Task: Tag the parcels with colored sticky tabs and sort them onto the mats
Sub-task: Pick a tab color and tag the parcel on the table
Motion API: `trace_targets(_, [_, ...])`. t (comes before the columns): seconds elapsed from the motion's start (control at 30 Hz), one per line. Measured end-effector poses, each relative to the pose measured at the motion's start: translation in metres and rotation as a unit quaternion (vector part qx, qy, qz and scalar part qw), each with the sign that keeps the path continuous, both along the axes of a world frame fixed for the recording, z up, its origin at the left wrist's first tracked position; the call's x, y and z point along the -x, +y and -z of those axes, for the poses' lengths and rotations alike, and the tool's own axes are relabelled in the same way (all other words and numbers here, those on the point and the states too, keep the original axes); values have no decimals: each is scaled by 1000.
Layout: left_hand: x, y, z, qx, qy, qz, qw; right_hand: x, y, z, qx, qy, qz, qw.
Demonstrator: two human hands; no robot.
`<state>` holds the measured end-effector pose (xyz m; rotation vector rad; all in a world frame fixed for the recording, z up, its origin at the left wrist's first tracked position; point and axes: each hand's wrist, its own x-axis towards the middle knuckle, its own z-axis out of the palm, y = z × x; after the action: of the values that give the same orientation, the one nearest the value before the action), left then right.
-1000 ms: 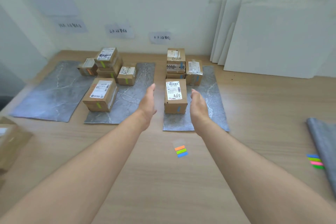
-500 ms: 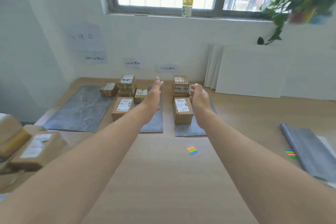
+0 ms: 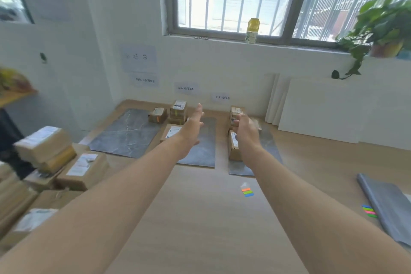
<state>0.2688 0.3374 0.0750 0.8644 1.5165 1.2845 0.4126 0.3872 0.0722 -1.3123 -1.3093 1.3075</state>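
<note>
I see both arms stretched forward over the wooden table [image 3: 200,218]. My left hand [image 3: 192,128] hangs above the middle mat [image 3: 203,151], fingers spread wide and holding nothing. My right hand [image 3: 245,131] is over the right mat [image 3: 270,151], in front of a brown parcel [image 3: 233,147] lying there; its fingers look loosely curled, though I cannot tell whether they touch the box. Behind that parcel stands a small stack of parcels [image 3: 236,113]. On the middle mat there is a labelled parcel [image 3: 171,133] and, further back, a stacked group [image 3: 178,111], with one small box [image 3: 158,115] at the edge of the left mat [image 3: 124,133]. A strip of sticky tabs [image 3: 247,192] (orange, green, blue) lies on the bare table near my right forearm. A second set of tabs [image 3: 369,211] sits beside a grey folder [image 3: 387,204] at the right. Untagged parcels are piled [image 3: 55,167] at the left.
</note>
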Motion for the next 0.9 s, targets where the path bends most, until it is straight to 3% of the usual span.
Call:
trace_targets(0.3, [61, -83, 22, 15, -8, -130, 991, 97, -40, 29, 13, -1, -152, 988])
trace_targets(0.57, [156, -198, 65, 73, -32, -290, 954, 217, -124, 76, 53, -19, -282, 958])
trace_targets(0.9, [297, -312, 121, 125, -17, -326, 937, 360, -217, 140, 120, -63, -329, 935])
